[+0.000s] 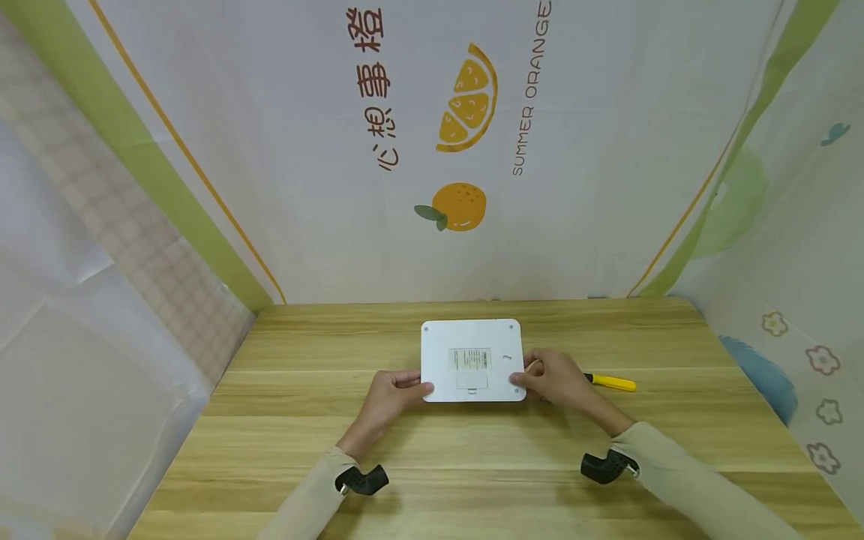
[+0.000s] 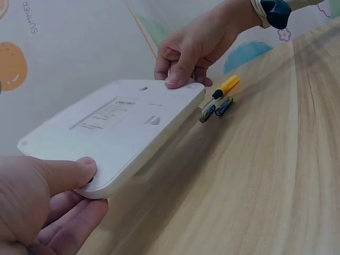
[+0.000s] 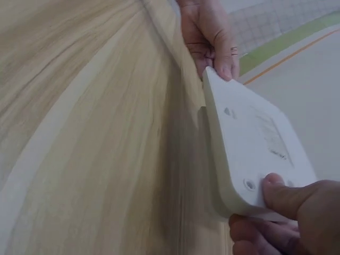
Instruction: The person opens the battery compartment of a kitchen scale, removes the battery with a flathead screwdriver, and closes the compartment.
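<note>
A flat white device (image 1: 472, 337) with rounded corners is held above the table, its underside turned up. That face carries a printed label, corner screws and a small battery cover (image 1: 472, 382); the other face is hidden. My left hand (image 1: 390, 397) pinches the near left corner, thumb on top and fingers beneath, also plain in the left wrist view. At the right edge my right hand (image 1: 555, 379) pinches it the same way. Near the right hand lie a yellow-handled screwdriver (image 1: 613, 382) and two batteries, one of them a dark battery (image 2: 224, 106).
The wood-grain table (image 1: 304, 465) ends at the back against a printed cloth (image 1: 324, 247) with orange pictures. More cloth hangs at the left and right sides. Each wrist wears a black camera mount (image 1: 364, 480).
</note>
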`<state>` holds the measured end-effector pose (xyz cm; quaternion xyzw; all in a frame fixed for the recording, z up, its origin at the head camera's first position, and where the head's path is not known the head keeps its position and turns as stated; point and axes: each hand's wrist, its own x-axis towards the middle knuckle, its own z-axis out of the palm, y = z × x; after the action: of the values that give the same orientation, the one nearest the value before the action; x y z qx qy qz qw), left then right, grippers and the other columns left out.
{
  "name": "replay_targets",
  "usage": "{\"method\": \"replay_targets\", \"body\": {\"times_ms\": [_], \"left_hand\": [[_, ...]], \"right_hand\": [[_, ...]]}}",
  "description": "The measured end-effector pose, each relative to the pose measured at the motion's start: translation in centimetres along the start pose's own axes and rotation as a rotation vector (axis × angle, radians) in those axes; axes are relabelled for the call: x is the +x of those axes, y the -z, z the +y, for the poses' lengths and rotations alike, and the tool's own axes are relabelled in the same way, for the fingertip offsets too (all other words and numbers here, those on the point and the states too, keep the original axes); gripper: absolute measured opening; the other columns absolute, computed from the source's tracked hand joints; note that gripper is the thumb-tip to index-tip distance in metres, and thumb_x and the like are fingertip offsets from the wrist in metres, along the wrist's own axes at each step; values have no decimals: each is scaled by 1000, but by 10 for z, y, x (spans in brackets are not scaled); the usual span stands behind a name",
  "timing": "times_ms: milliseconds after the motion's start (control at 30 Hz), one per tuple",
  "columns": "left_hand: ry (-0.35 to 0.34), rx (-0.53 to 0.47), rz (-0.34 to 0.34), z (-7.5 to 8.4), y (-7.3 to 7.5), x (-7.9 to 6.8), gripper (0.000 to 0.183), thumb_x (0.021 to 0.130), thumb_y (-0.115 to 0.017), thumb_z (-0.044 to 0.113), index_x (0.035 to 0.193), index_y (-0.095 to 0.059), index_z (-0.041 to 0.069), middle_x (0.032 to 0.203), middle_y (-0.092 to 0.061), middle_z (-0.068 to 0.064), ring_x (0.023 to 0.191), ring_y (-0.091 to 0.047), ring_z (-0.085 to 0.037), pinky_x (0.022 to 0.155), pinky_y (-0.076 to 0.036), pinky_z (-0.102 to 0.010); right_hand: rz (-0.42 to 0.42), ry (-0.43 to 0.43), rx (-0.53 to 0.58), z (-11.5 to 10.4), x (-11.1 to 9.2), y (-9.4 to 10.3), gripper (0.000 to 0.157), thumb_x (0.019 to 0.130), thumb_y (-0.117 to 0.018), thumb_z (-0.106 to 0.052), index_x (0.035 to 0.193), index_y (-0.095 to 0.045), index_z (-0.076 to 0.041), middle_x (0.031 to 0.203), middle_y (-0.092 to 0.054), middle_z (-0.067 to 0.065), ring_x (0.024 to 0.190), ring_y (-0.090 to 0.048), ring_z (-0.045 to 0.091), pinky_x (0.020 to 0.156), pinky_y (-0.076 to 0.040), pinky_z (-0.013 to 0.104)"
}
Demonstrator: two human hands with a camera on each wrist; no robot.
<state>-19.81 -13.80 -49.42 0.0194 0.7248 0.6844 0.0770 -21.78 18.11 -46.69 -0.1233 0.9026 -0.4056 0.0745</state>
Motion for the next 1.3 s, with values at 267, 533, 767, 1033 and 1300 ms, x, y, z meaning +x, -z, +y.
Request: {"method": "replay_targets", "body": {"times_ms": [267, 533, 767, 1033, 1300], "left_hand": [[-108, 88, 45, 6, 2, 5, 29, 87, -80, 2, 113, -74, -8, 105, -75, -23, 92, -74, -21, 78, -65, -25], [-241, 153, -28, 7, 8, 7, 28, 92, -77, 10, 115, -74, -5, 110, -74, -19, 100, -73, -22, 85, -63, -24], [-361, 278, -84, 15, 15, 6, 27, 92, -77, 16, 115, -77, 2, 111, -75, -13, 103, -73, -23, 86, -64, -29], [-471, 381, -135, 19, 20, 6, 21, 89, -79, 8, 110, -78, 2, 106, -76, -13, 95, -75, -23, 78, -65, -26], [-652, 519, -159, 20, 22, 7, 25, 87, -77, -5, 111, -76, -5, 105, -75, -19, 89, -76, -26, 74, -64, -21]], "right_hand": [[103, 187, -54, 0, -4, 4, 36, 90, -81, -27, 106, -64, 1, 79, -74, -1, 67, -62, 9, 55, -52, 21], [175, 384, -81, 10, -6, 6, 28, 89, -81, -24, 97, -61, -7, 80, -74, -2, 68, -66, 4, 52, -55, 20], [241, 634, -163, 19, -5, 9, 28, 85, -83, -8, 103, -62, -8, 86, -75, -1, 71, -68, 2, 57, -59, 15], [317, 951, -317, 24, 1, 15, 28, 97, -74, -22, 112, -65, -1, 93, -77, 6, 72, -73, 10, 59, -61, 15], [429, 1128, -487, 33, 6, 16, 40, 106, -52, -38, 89, -64, -4, 69, -68, 1, 54, -60, 8, 42, -51, 19]]}}
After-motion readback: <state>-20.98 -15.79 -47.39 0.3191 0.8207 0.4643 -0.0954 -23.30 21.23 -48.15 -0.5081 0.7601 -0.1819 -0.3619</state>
